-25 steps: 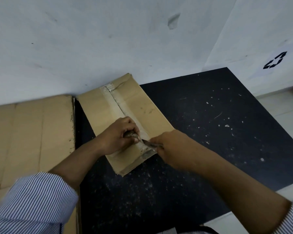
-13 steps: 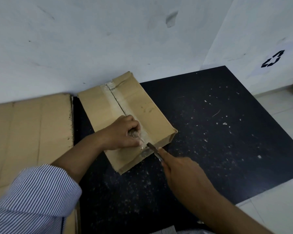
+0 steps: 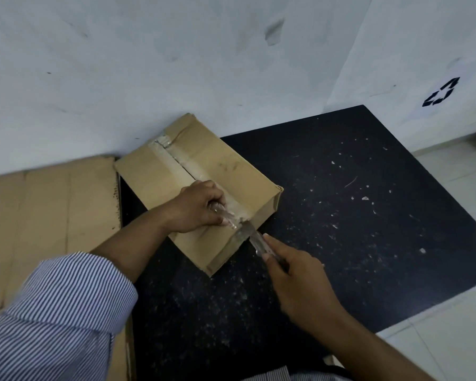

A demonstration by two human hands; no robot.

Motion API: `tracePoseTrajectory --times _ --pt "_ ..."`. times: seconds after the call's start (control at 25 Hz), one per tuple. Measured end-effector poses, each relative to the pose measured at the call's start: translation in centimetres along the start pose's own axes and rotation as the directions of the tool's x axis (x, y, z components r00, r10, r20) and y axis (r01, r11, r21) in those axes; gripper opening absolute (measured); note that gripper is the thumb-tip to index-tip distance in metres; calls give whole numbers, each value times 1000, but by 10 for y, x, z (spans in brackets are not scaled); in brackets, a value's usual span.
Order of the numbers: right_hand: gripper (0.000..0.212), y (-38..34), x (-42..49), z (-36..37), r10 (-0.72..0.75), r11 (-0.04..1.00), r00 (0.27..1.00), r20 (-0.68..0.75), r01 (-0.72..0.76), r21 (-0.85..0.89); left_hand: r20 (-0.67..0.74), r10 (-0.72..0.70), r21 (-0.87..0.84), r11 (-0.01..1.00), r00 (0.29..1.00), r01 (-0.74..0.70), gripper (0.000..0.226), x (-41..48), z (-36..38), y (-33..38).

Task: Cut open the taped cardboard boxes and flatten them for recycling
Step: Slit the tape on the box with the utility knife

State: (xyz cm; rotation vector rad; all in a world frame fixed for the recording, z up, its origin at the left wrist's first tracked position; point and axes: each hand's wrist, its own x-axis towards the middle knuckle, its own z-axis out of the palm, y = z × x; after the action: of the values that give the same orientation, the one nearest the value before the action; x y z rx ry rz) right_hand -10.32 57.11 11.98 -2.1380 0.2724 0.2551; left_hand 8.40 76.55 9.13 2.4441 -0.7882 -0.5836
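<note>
The box (image 3: 154, 177) is lying on the speckled black counter (image 3: 341, 215), far end at the white wall (image 3: 149, 64). The left hand (image 3: 197, 207) is pinning it, grip curled round lifted tape (image 3: 231, 215), likely keeping it taut. The right hand (image 3: 300, 273) is closing its grip round a knife (image 3: 254, 239), blade at the near seam. Flattened cardboard (image 3: 47, 215) is lying alongside.

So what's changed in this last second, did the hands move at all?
The right hand drew the knife back toward the person, off the near corner of the box; the blade tip now sits at the box's near edge. The left hand stayed put, gripping the peeled tape on top of the box. The box did not move.
</note>
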Motion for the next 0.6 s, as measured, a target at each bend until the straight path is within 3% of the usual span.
tracePoseTrajectory --times 0.16,0.24,0.4,0.6 --pt "38 -6 12 5 127 931 989 80 -146 334 -49 -6 -123 992 999 0 25 0 9 1" --pt "38 -7 13 8 165 898 981 97 -191 397 -113 -18 -104 995 993 7 25 1 12 2" --pt "37 -12 -6 22 160 893 970 184 -222 392 -204 -65 -193 981 977 25 19 3 3 7" --pt "39 2 15 -3 182 928 983 36 -184 323 -126 -116 -15 993 985 115 40 5 7 16"
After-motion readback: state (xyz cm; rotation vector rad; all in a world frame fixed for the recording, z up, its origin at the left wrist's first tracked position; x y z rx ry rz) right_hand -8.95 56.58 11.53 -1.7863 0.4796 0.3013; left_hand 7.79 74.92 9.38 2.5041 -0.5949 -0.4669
